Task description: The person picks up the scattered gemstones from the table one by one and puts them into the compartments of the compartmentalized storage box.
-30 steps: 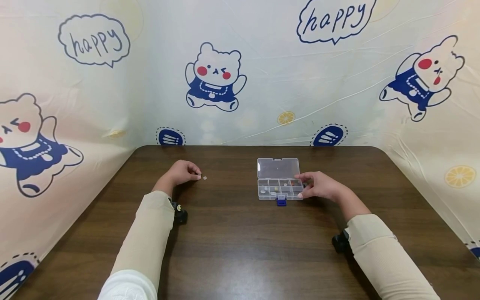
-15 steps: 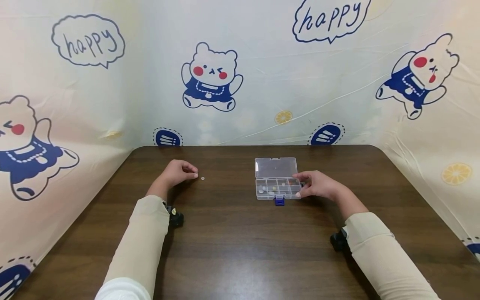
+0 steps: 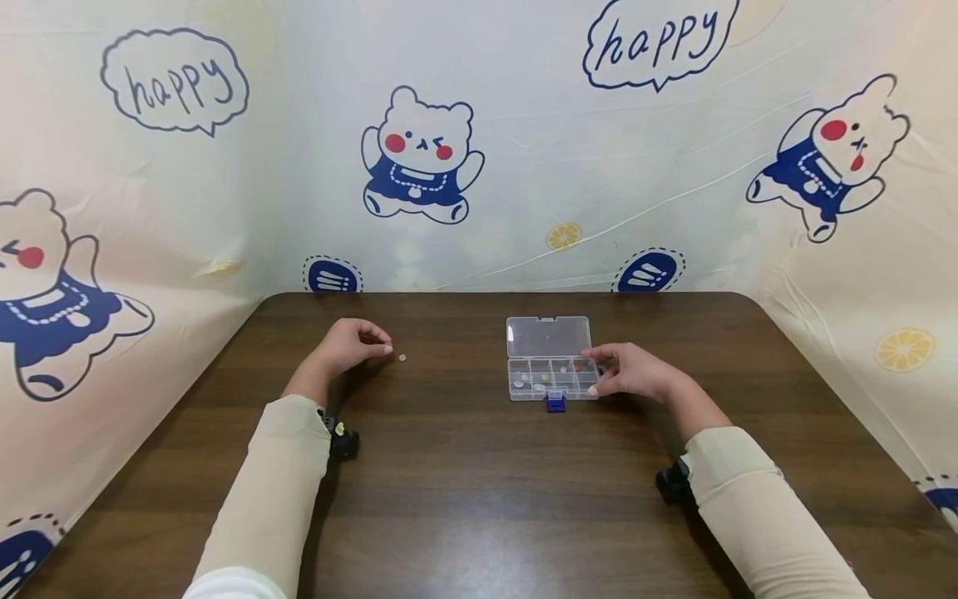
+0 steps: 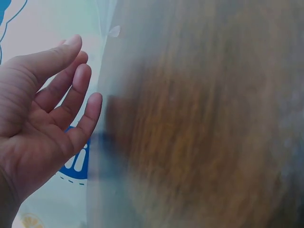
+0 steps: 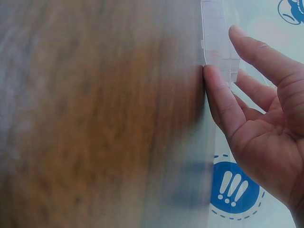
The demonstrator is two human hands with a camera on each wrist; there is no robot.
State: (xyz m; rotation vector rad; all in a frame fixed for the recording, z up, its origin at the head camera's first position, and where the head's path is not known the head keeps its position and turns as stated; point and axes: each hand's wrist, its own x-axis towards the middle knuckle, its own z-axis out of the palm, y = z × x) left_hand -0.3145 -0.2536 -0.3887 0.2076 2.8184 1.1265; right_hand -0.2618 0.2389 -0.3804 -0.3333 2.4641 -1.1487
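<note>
A clear plastic compartment box (image 3: 535,395) with a blue latch lies on the table, lid folded back; several small pieces sit in its compartments. My right hand (image 3: 636,368) holds the box's right end, thumb at the front corner and fingers toward the hinge side. In the right wrist view, the box end (image 5: 223,66) shows between thumb and fingers. On the left, my left hand (image 3: 350,345) hovers low beside a tiny whitish, translucent piece (image 3: 402,358). Its thumb and index tips are close together, nothing visible between them. In the left wrist view, the piece (image 4: 114,31) lies beyond the fingertips.
The dark brown wooden table (image 3: 449,474) reaches back to a patterned curtain (image 3: 524,150) with bear drawings, which also lines both sides. A black wrist camera (image 3: 344,443) sits at the left cuff and another wrist camera (image 3: 674,482) at the right cuff.
My left hand has drawn very slightly left, away from the tiny piece, which stays on the table. My right hand keeps its hold on the box. The head view has shifted a little.
</note>
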